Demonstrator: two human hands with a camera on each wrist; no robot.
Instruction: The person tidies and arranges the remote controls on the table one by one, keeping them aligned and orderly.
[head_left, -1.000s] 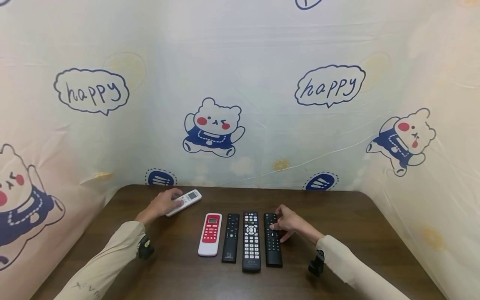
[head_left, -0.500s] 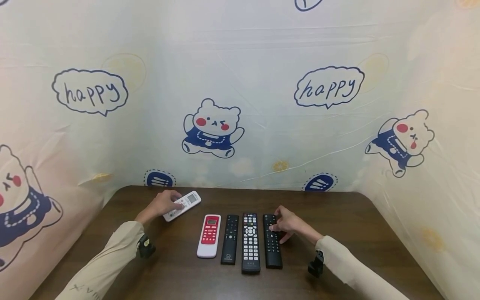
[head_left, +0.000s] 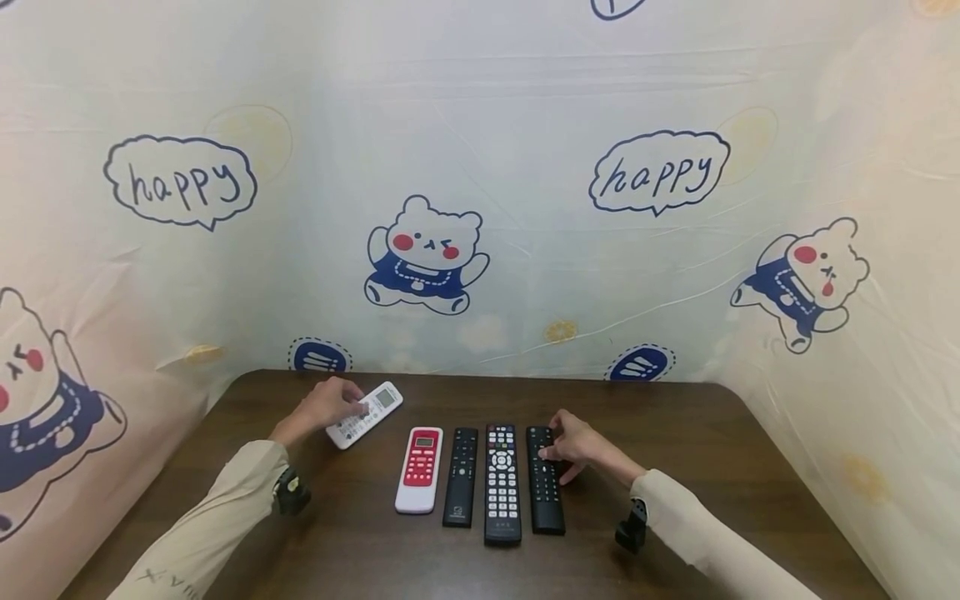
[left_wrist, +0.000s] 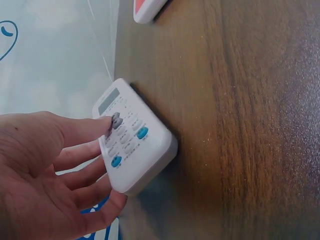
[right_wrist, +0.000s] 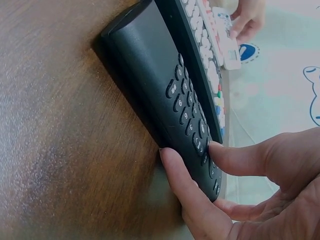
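At the table's far left, my left hand (head_left: 327, 403) pinches a white remote control (head_left: 386, 397) that lies slantwise. In the left wrist view, the thumb presses on its buttons while the other fingers sit along its side and lower end. My right hand (head_left: 576, 442) grips a black remote control (head_left: 550, 510) at the right end of a row. The right wrist view has the thumb on its buttons and a finger (right_wrist: 177, 172) against its side. In that row are a red and white remote (head_left: 416, 500), a slim black remote (head_left: 459, 492) and a black remote with white buttons (head_left: 502, 529).
The remotes lie on a dark brown wooden table (head_left: 675, 433). A pale printed curtain (head_left: 540, 167) with bears and "happy" bubbles closes off the back and both sides, close to the table's edges.
The white remote's near end has swung a little toward me under my left hand, and more of its button face shows. My right hand and the row of remotes have stayed in place.
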